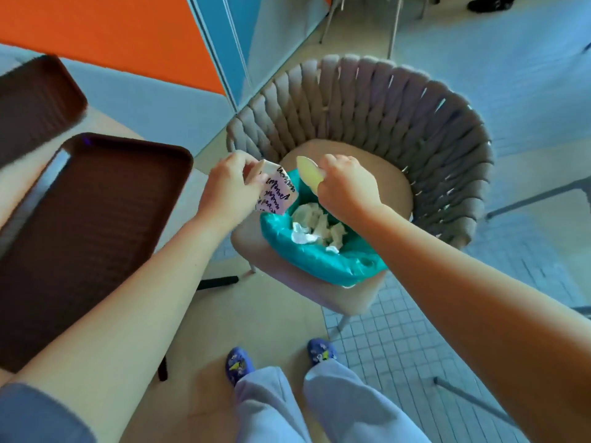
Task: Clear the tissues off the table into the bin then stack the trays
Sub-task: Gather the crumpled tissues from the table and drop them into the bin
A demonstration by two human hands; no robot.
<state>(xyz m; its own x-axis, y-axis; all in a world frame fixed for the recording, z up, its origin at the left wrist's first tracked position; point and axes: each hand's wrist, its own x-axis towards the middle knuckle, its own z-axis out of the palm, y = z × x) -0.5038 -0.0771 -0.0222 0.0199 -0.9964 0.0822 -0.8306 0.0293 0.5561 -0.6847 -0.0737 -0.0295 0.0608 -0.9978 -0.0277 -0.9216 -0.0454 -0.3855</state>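
A bin (307,254) lined with a teal bag sits on a chair seat, with crumpled white tissues (319,227) inside. My left hand (228,183) grips a white paper cup (276,191) with black handwriting, tilted over the bin's left rim. Just right of it, my right hand (343,183) holds a pale yellow spoon (308,172) above the bin. Two dark brown trays lie on the table at the left: the near tray (96,231) and the far tray (35,100), side by side and unstacked.
The bin stands on a woven grey chair (399,100) with a beige seat. The table's edge (188,225) runs beside the chair. My feet in blue slippers (240,362) stand on the floor below. An orange and blue wall panel (128,30) rises behind.
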